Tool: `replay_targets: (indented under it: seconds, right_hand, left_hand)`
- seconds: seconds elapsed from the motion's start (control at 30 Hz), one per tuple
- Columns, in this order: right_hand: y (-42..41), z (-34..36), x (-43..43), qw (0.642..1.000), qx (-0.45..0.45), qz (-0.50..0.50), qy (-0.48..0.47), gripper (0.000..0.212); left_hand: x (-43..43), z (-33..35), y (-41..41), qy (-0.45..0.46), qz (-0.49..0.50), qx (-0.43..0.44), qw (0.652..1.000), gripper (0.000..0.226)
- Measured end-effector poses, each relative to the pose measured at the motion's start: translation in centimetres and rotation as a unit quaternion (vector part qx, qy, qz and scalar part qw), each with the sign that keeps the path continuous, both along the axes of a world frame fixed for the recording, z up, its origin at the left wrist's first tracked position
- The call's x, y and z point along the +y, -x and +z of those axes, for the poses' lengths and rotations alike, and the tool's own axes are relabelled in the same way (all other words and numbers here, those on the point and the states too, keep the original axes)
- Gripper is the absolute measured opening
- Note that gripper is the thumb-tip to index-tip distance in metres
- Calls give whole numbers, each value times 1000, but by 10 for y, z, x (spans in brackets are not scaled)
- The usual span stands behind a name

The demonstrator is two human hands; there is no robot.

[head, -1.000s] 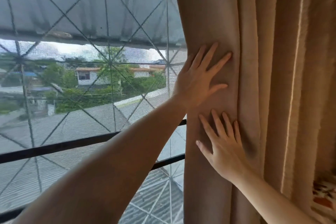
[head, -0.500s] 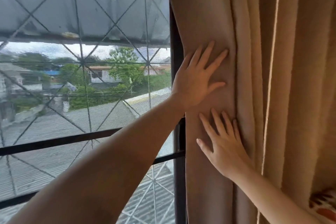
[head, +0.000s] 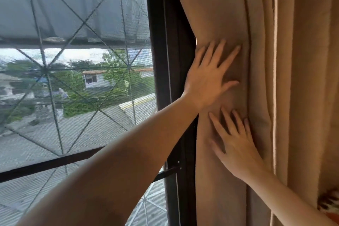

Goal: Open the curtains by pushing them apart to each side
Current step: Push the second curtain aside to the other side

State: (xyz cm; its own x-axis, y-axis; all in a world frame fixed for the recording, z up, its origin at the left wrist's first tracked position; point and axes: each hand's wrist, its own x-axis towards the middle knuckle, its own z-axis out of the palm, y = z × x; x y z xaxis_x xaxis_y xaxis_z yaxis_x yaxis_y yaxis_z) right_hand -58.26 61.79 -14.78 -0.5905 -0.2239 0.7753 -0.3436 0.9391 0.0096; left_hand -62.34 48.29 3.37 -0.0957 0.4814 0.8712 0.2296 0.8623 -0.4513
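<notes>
Flat hands point(head: 220, 108) press soft, pleated beige curtain point(head: 220, 14)

Two hands: left hand point(head: 205, 79), right hand point(head: 236, 145); one curtain point(head: 220, 5); one window point(head: 73, 79).

an upstairs room of a home: beige curtain point(head: 229, 14) beside a dark-framed window point(head: 170, 60) with mesh screen and grille, overlooking corrugated roofs point(head: 27, 152), houses point(head: 95, 79) and trees.
</notes>
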Motion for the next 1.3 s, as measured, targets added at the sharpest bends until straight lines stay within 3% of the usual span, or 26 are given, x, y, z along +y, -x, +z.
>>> replay_targets:
  seconds: [0.67, 1.3]
  right_hand:
    - [78, 11, 78, 999, 20, 34, -16, 74]
    - [23, -5, 39, 1000, -7, -9, -11, 71]
  left_hand:
    - [72, 14, 64, -46, -1, 14, 999, 91]
    - [29, 3, 17, -3, -23, -26, 999, 91]
